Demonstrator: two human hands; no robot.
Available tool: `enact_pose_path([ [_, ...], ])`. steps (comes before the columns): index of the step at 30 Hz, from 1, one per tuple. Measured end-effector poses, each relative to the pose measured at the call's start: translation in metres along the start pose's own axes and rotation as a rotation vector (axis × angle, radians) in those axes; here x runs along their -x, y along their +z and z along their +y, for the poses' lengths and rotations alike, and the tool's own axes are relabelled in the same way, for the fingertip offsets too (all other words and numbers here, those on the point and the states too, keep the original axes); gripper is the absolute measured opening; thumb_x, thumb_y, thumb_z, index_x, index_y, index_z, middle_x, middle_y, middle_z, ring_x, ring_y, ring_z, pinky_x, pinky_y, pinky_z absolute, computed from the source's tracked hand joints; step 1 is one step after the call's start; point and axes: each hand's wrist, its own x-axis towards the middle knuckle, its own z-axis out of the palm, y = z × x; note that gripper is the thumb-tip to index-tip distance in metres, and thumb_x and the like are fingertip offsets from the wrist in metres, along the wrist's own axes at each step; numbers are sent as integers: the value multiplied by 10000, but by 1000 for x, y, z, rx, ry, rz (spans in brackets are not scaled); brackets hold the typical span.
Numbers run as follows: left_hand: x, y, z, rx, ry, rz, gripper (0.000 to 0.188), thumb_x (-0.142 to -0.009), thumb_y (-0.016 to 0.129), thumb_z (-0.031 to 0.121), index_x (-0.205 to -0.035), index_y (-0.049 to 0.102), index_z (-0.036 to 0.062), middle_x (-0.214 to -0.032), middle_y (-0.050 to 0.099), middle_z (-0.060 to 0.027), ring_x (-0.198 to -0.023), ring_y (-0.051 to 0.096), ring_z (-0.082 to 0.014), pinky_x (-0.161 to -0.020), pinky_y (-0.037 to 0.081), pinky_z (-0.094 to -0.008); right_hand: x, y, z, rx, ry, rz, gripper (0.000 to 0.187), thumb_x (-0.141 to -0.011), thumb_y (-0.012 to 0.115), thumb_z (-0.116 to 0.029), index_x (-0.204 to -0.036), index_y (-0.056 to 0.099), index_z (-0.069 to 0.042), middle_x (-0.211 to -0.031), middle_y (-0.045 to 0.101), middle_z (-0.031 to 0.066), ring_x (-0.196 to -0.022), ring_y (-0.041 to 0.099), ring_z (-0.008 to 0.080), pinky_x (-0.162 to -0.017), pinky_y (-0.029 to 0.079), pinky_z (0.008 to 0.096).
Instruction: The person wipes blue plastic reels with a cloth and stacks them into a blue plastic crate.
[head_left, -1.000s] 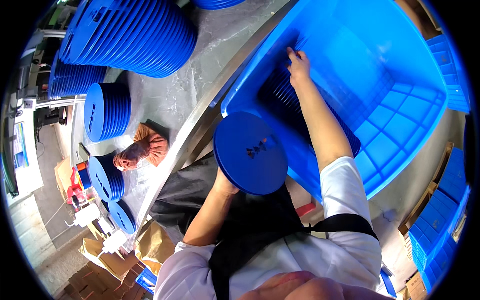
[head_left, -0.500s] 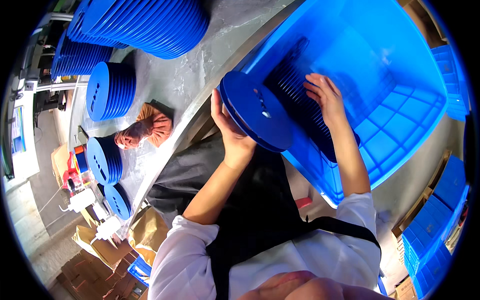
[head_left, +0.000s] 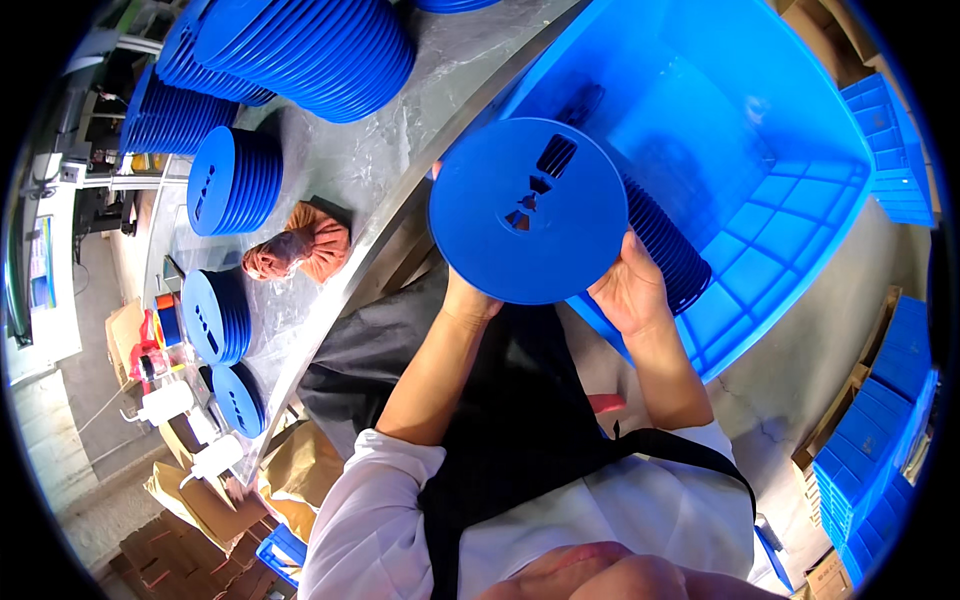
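Note:
A round blue plastic reel (head_left: 500, 255) with small cut-outs round its middle faces me, held up in both hands. My left hand (head_left: 468, 296) grips its lower left side, most of the fingers hidden behind it. My right hand (head_left: 634, 290) is closed on the reel's lower right rim, with the thumb in front. Just beyond it stands the big blue plastic crate (head_left: 800, 240). Inside the crate a row of dark blue reels (head_left: 668, 250) stands on edge, partly covered by the held reel.
On the grey table (head_left: 370, 165) at the left are stacked blue reels (head_left: 310, 55), smaller stacks (head_left: 235, 180) and a crumpled reddish-brown cloth (head_left: 305, 245). White bottles (head_left: 165, 402) stand at its near end. More blue crates (head_left: 870, 440) are piled at the right.
My right hand has come from over the crate back to the reel and now grips its right rim. The reel has turned to show its flat face.

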Motion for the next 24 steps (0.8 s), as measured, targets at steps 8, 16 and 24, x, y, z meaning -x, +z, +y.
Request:
enact_pose_path([
  [8,42,-47,9,-302,-44,43,752,-874,581,10,-1481,147,112,-1346,458,-143,-1262,433,-212,-1062,320,-378,-31,-31,-62,575,-338,335,242,-895,594,-125,-1119,523,-69,-1119,598,62,-1033,590,213,-913,476,414],
  [16,62,-46,2,-1554,598,-351,425,-703,651,-40,-1115,612,55,-836,620,-85,-883,619,-265,-854,495,-405,-163,-120,-106,674,-464,758,172,-868,651,-125,-911,510,-37,-857,557,60,-813,569,182,-729,557,391],
  [24,61,-13,37,-1064,86,-349,340,-842,608,65,-1178,568,35,-1082,623,-147,-974,608,-311,-890,466,-364,-213,-150,-87,731,-371,877,203,-863,660,-129,-954,518,-17,-899,547,77,-771,576,200,-692,577,392],
])
